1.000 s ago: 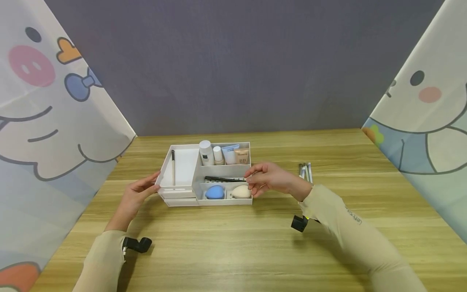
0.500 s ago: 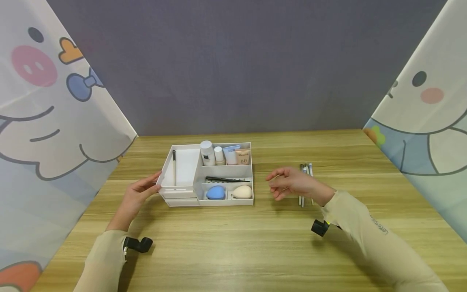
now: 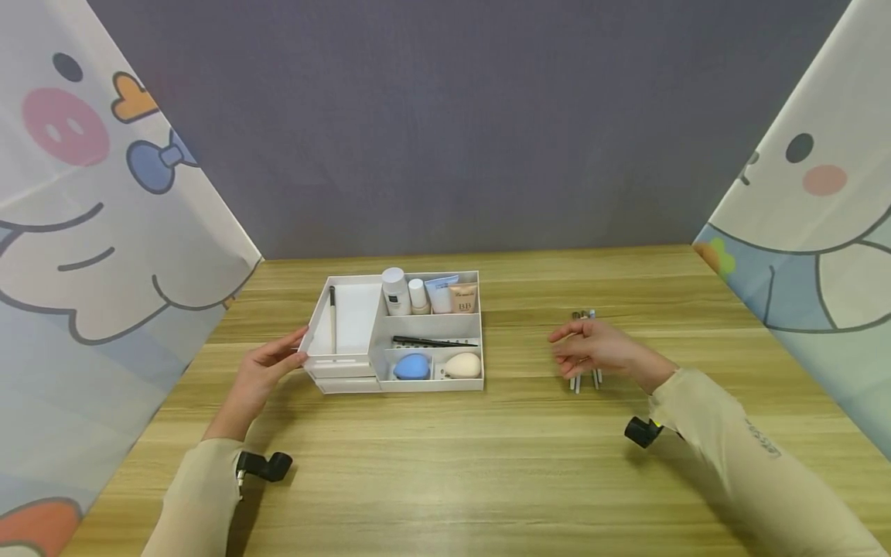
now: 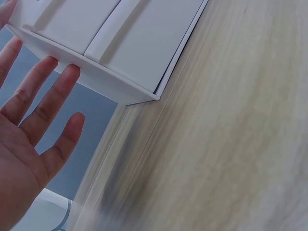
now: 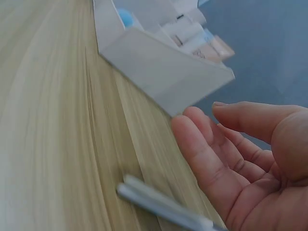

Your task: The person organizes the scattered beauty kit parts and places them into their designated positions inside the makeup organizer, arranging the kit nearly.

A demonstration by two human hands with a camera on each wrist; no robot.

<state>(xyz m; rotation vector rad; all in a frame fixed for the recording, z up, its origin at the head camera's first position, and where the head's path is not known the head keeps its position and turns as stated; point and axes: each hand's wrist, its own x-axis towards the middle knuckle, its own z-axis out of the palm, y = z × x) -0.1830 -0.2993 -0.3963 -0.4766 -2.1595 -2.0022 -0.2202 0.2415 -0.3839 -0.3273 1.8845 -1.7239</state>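
A white desktop organizer (image 3: 348, 360) stands on the table. My left hand (image 3: 252, 381) touches its left side near the front corner, fingers fairly straight; in the left wrist view the fingertips (image 4: 67, 74) rest against the side wall. My right hand (image 3: 604, 350) hovers with loosely bent fingers over several slim pens (image 3: 577, 383), partly covering them. In the right wrist view nothing lies between its fingers, and the pens (image 5: 159, 204) are blurred below. Inside the organizer lie a pale stick with a dark end (image 3: 332, 321) and a black pen (image 3: 425, 341).
The organizer's back compartment holds a white bottle (image 3: 396, 294), a smaller bottle (image 3: 418, 298), a blue-white tube (image 3: 440, 295) and a BB tube (image 3: 463, 299). A blue makeup sponge (image 3: 411, 367) and a cream one (image 3: 462, 366) sit in front. A grey wall (image 3: 473, 131) stands behind.
My right hand has moved right, away from the organizer's black pen, to above the slim pens on the table. The left hand stays against the organizer.
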